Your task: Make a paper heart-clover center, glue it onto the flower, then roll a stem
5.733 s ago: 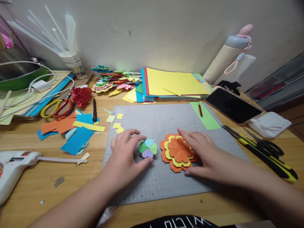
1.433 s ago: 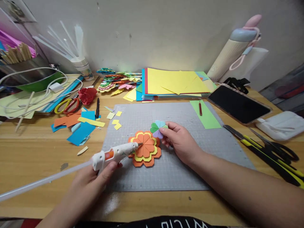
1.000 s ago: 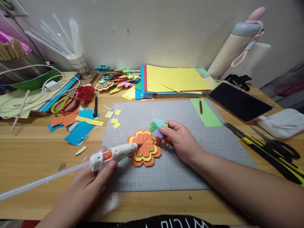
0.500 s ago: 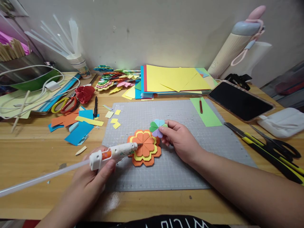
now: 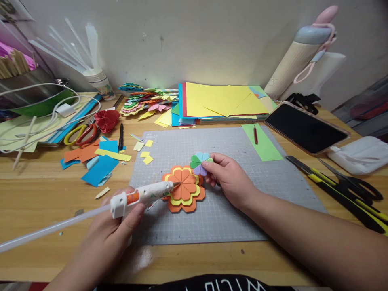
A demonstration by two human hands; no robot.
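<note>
Orange-yellow flower on mat; left hand wrapped round glue gun, nozzle toward centre; right hand, forearm slanting inward, pinching small multicoloured flower.

The left hand holds a white glue gun, its nozzle pointing at the middle of a layered orange-and-yellow paper flower flat on a grey cutting mat. The right hand pinches a smaller flower — green, blue, purple — at the layered one's far edge. A phone lies on the counter.
</note>
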